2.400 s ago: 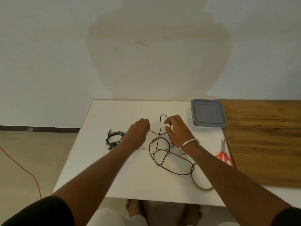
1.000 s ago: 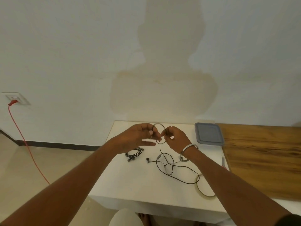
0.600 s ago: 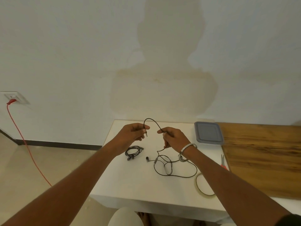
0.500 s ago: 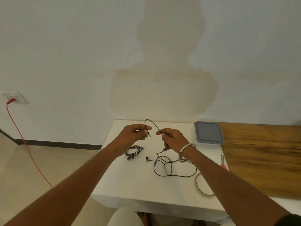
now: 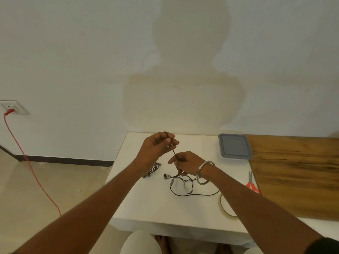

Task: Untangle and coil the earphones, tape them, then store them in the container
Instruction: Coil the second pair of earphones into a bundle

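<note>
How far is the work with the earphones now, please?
One coiled pair already lies on the table. The left hand and right hand pinch the second earphone cable, most of it lying loose. Coiling, taping with the tape roll and storing in the closed container remain.

I face a pale wall [image 5: 91, 52] marked by a wide yellowish stain [image 5: 183, 103]. A white table [image 5: 146, 208] stands against it, beside a wooden surface [image 5: 297, 176]. Left, a red cable [image 5: 27, 162] trails from a wall socket [image 5: 13, 107] across the beige floor [image 5: 45, 189].
</note>
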Demonstrator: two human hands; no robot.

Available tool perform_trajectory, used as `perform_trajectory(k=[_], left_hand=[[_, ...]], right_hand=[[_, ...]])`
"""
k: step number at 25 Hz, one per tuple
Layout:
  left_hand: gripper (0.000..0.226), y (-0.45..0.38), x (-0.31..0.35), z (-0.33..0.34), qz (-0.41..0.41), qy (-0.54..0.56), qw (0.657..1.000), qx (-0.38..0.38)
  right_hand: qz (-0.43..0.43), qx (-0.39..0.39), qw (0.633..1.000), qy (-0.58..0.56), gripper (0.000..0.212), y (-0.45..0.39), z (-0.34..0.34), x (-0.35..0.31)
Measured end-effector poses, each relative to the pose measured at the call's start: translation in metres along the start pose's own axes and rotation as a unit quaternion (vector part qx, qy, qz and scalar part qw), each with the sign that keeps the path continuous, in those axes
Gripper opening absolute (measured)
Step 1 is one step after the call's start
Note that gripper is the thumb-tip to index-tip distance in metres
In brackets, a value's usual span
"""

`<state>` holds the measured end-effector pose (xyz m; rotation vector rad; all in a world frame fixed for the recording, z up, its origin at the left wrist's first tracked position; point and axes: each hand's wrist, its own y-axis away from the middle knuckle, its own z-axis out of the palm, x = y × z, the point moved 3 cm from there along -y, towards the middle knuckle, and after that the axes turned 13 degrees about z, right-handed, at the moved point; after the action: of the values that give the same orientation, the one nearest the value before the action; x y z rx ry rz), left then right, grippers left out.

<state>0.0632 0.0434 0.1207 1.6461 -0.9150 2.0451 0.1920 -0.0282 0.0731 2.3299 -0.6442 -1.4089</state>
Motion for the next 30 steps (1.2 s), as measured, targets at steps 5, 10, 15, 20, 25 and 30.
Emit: perform_trajectory(k=[5, 10, 15, 20, 25, 30], left_hand=[[0.014, -0.007, 0.001, -0.006, 0.039, -0.053, 0.997, 0.046], [0.023, -0.010, -0.002, -0.014, 0.054, -0.183, 0.974, 0.125], [0.020, -0.010, 0.012, -0.019, 0.181, -0.369, 0.907, 0.087], [0.020, -0.009, 0.012, -0.023, 0.175, -0.504, 0.843, -0.069], [0.026, 0.003, -0.003, -0.025, 0.120, -0.472, 0.862, -0.140], [0.025, 0.001, -0.010, -0.029, 0.105, -0.476, 0.869, -0.085]], right_hand=[[0.001, -0.051, 0.998, 0.033, 0.024, 0.002, 0.005, 0.003], [0.005, -0.091, 0.994, 0.063, 0.023, 0.003, 0.011, 0.003], [0.000, -0.051, 0.997, 0.057, 0.016, -0.001, 0.010, 0.012], [-0.030, 0.020, 0.999, -0.021, 0.005, 0.004, -0.002, 0.014], [-0.079, -0.040, 0.996, -0.014, 0.015, 0.010, -0.012, 0.006], [-0.069, -0.137, 0.988, 0.002, 0.018, 0.016, -0.015, 0.005]])
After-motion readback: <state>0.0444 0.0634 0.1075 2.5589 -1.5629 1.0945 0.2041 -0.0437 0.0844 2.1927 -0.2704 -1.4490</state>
